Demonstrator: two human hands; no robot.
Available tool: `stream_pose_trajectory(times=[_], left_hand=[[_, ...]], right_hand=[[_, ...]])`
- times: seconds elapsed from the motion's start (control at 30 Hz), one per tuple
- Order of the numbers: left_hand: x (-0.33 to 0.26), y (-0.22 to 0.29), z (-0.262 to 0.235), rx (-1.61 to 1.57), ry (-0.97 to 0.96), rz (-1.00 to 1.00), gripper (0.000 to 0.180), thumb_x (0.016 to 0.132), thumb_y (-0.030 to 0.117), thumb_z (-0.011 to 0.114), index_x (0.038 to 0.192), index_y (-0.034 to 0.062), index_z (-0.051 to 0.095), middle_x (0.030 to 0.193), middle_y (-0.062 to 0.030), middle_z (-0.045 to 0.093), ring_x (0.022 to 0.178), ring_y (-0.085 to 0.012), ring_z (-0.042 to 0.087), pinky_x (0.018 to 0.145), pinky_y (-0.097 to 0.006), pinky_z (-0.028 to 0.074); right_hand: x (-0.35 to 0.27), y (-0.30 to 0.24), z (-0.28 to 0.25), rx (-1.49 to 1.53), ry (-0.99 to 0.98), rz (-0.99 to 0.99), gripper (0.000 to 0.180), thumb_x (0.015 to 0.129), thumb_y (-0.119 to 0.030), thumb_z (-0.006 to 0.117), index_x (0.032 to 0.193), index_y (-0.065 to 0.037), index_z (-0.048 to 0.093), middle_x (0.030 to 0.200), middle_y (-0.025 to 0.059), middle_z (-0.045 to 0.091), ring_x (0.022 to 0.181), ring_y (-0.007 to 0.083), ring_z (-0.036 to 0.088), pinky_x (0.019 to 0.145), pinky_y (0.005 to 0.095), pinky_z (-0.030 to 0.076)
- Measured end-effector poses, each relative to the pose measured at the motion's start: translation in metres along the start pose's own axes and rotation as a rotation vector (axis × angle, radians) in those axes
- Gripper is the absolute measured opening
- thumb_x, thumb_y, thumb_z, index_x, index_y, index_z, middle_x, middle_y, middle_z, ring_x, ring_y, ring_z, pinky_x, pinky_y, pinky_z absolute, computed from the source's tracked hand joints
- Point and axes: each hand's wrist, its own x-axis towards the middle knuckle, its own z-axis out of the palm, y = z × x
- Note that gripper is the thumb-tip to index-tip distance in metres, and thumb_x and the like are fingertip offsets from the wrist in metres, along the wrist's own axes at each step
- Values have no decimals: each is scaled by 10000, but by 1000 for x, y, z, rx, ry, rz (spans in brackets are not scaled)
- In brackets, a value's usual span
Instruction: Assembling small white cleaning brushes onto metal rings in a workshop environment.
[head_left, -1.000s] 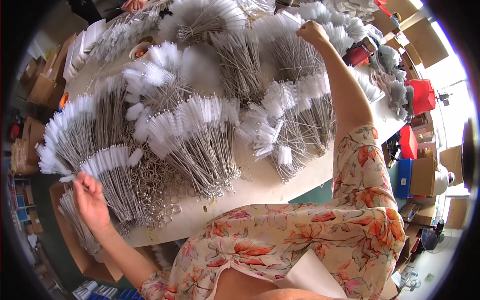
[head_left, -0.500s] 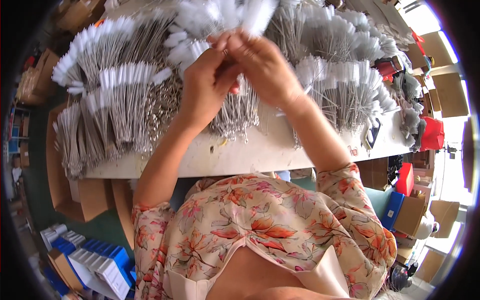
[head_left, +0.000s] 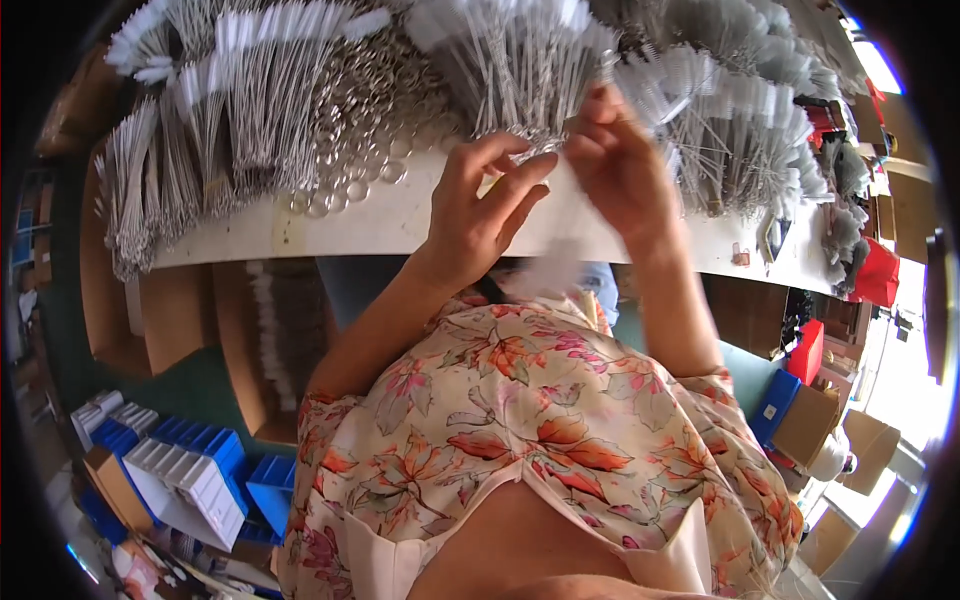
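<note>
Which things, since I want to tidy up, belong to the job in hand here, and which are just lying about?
In the job:
white-bristled wire brushes, by the left hand and the blurred right hand
metal rings left of them, probably

Apparently lying about:
cardboard box, at left
blue and white bins, lower left
red bag-like item, far right

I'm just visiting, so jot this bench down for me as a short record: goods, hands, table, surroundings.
Goods: brushes with white bristles and wire stems, in several bunches
Loose parts: metal rings, heaped left of the middle bunch
Left hand: left hand, fingers bent near that bunch's lower ends; contact unclear
Right hand: right hand, raised beside the bunch, blurred; grip unclear
Table: pale table
Lower left: blue and white bins
</note>
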Motion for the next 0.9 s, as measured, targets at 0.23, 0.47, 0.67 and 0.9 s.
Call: stream_pose_trajectory(times=[0.23, 0.47, 0.67, 0.9], left_hand=[[-59, -8, -33, -198, -237, -385, 216, 826, 89, 604, 1033, 30, 594, 829, -85, 607, 704, -181, 586, 651, -294, 483], [-60, 1, -39, -245, -236, -530, 317, 787, 84, 650, 1085, 22, 563, 813, -85, 611, 743, -166, 617, 663, -277, 505], [-51, 6, -58, -149, -151, -334, 449, 714, 52, 711, 1126, 39, 530, 854, -93, 612, 714, -202, 628, 627, -289, 512], [-35, 17, -58, -309, -18, -543, 508, 703, 83, 720, 1168, 21, 524, 938, -102, 622, 741, -177, 637, 628, -256, 516]], right_hand=[[-31, -29, 7, -2891, -406, 203, 91, 812, -103, 553, 757, -52, 604, 699, 44, 607, 679, 136, 619, 582, 276, 488], [-28, 38, -3, -2114, -363, 259, 94, 840, -105, 535, 858, -29, 587, 749, 81, 622, 705, 182, 617, 596, 312, 465], [-25, 41, 14, -1351, -382, 377, 153, 874, -135, 501, 891, -41, 621, 647, 28, 565, 579, 120, 524, 571, 257, 435], [-20, 29, 20, -1025, -318, 640, 227, 909, -198, 493, 895, -23, 636, 651, -25, 545, 564, 37, 452, 531, 197, 386]])
